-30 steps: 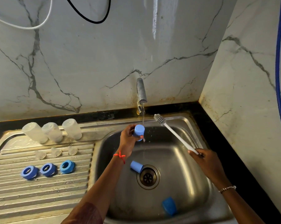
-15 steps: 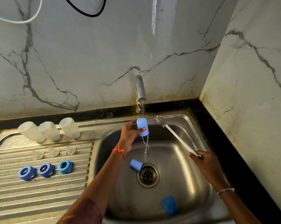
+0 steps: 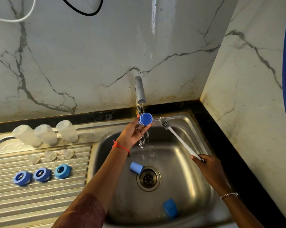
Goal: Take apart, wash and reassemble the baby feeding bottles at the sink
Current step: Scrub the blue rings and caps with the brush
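Currently rinsing: the left hand [image 3: 134, 132] holds a blue cap [image 3: 145, 118] under the thin stream from the tap [image 3: 139, 89], its open mouth tipped toward the camera, and water spills below the palm into the sink [image 3: 185, 163]. The left grip is curled round the cap's side. The right hand [image 3: 206, 165] has its grip closed on the end of the bottle brush [image 3: 176, 137], whose bristle head is raised just beside the cap, apart from it. Two more caps wait in the basin, one [image 3: 136, 167] on its side against the drain [image 3: 148, 178], the other [image 3: 170, 207] near the front wall. On the draining board [image 3: 40, 203] sit three clear bottles [image 3: 46, 134], three teats [image 3: 51, 155] and three blue rings [image 3: 40, 174] (likely washed already, so caps seem to be the last parts). The next move probably calls for steering the brush into the cap's mouth, or setting the cap out to drain. Hard to tell: any soap left inside, which way up the bottles stand, the tap's handle. The sink's front rim is cut off.
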